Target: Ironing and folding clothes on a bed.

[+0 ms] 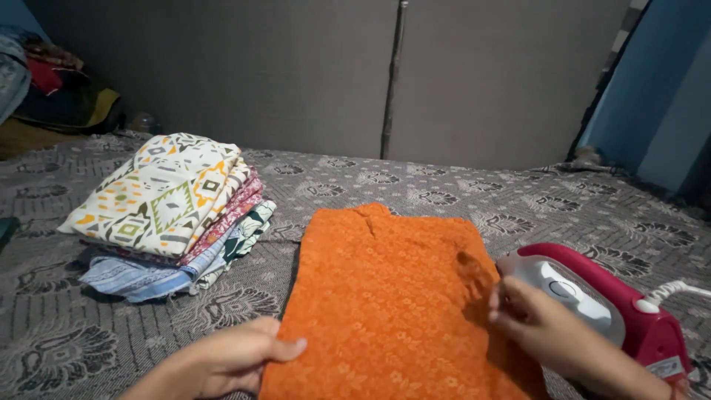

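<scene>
While an orange garment (392, 296) lies folded flat on a bed, a person's two bare hands press at its edges. The cloth is textured, with a faint floral pattern, and forms a long rectangle running from the lower frame toward the middle of the bed. The left hand (229, 359) rests at its left edge, fingers (285, 347) curled loosely onto the hem, thumb over the cloth. The right hand (544, 326) pinches the right edge, fingers (500, 304) drawn narrow on a small fold of fabric. Just behind that hand stands a red and white electric iron (600, 304), smooth plastic, its white cord (678, 289) trailing off to the right. To the left of the garment, well apart, sits a stack of folded cloths (174, 211), the top one cream with geometric motifs in yellow, green and grey, striped and blue pieces beneath. The bed is covered by a grey sheet (444, 192) woven with dark floral figures. Behind it rises a plain grey wall (296, 67) with a vertical seam; a blue surface (659, 96) borders the right, and heaped clothes (52, 81) fill the far left corner.
</scene>
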